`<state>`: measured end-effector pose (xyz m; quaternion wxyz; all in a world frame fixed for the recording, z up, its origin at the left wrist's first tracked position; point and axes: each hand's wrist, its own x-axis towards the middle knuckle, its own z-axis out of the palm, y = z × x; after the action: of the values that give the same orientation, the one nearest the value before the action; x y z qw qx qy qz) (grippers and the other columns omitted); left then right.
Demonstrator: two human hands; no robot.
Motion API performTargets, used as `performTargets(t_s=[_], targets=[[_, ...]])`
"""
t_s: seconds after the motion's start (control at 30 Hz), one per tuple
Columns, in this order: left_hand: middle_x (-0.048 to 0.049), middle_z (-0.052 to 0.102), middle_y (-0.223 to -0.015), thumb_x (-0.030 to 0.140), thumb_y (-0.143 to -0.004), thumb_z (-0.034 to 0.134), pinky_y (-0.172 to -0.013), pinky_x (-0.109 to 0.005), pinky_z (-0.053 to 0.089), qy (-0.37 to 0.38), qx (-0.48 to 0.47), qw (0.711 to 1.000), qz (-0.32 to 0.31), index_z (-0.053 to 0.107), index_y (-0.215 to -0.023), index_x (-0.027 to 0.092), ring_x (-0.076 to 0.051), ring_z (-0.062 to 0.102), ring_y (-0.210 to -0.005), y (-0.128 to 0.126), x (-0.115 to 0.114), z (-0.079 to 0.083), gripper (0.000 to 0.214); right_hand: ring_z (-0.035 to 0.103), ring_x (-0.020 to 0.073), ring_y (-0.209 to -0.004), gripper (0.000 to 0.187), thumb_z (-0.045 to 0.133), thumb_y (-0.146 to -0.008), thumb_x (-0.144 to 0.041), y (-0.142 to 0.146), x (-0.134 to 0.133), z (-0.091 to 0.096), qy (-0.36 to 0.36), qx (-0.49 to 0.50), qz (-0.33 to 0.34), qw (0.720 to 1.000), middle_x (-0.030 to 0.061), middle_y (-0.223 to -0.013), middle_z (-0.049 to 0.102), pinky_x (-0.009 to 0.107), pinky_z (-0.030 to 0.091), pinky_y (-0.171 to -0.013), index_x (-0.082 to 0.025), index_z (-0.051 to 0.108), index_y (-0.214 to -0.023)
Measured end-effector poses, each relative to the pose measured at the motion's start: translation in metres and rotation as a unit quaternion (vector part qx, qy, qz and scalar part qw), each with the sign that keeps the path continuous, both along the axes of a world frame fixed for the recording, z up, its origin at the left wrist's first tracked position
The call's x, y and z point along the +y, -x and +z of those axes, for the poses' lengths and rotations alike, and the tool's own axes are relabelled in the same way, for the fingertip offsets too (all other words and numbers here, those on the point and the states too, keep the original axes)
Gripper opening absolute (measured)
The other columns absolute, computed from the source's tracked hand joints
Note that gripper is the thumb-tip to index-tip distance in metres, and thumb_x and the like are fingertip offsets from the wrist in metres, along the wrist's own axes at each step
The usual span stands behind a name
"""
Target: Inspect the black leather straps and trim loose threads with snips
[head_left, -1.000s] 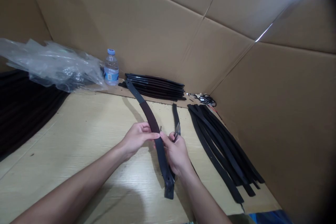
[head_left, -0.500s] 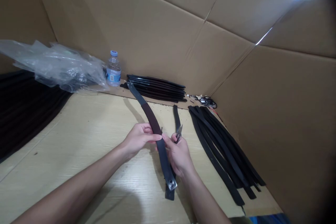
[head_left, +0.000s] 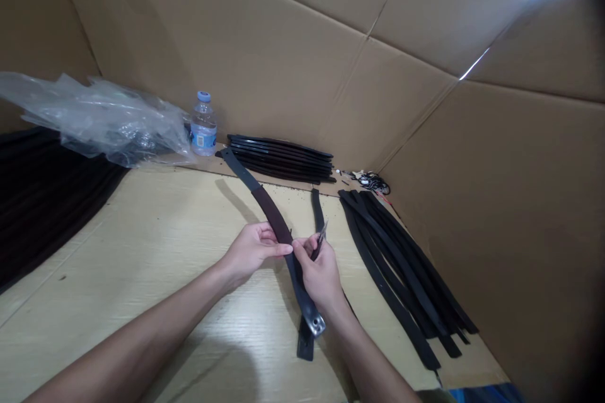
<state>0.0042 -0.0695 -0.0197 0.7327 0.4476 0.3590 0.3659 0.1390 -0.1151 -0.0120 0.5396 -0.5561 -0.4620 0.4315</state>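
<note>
A long dark strap (head_left: pixel 265 201) arcs from the far stack toward me, above the wooden table (head_left: pixel 155 264). My left hand (head_left: pixel 250 250) pinches the strap's middle from the left. My right hand (head_left: pixel 321 276) is closed round the strap from the right and also holds a small metal snipping tool (head_left: pixel 320 240) whose tips point up. The strap's near end (head_left: pixel 312 322) shows a shiny spot and hangs just above another short dark strap (head_left: pixel 305 345) lying on the table.
Several dark straps (head_left: pixel 401 264) lie fanned out at the right. A flat stack of straps (head_left: pixel 283 157) sits by the cardboard wall (head_left: pixel 293 50). A water bottle (head_left: pixel 203 123), a crumpled clear plastic bag (head_left: pixel 99 119) and a dark strap pile (head_left: pixel 42 195) are at the left.
The strap has slid toward me through both hands, and its near end has turned to show a shiny spot. Both hands stayed nearly in place.
</note>
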Motion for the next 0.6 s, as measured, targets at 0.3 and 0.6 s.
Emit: performTargets(t_s=[0.3, 0.6], targets=[[-0.0041, 0.061, -0.086, 0.044, -0.05, 0.075, -0.067, -0.021, 0.044, -0.282, 0.227, 0.925, -0.117, 0.058, -0.094, 0.013, -0.009, 0.055, -0.076, 0.014, 0.003, -0.007, 0.056, 0.051, 0.0137, -0.072, 0.033, 0.058, -0.079, -0.033, -0.023, -0.002, 0.003, -0.049, -0.079, 0.012, 0.996, 0.0011, -0.075, 0.053, 0.027, 0.042, -0.069, -0.021, 0.028, -0.071], [-0.0088, 0.056, -0.101, 0.037, -0.078, 0.051, -0.089, -0.033, 0.038, -0.68, 0.355, 0.64, -0.037, 0.057, -0.101, 0.017, -0.017, 0.046, -0.099, 0.013, -0.001, -0.006, 0.031, 0.05, 0.0144, -0.074, 0.033, 0.056, -0.081, -0.032, -0.039, -0.017, -0.002, 0.003, -0.077, 0.14, 0.987, 0.0019, -0.078, 0.052, 0.028, 0.042, -0.071, -0.021, 0.026, -0.072]])
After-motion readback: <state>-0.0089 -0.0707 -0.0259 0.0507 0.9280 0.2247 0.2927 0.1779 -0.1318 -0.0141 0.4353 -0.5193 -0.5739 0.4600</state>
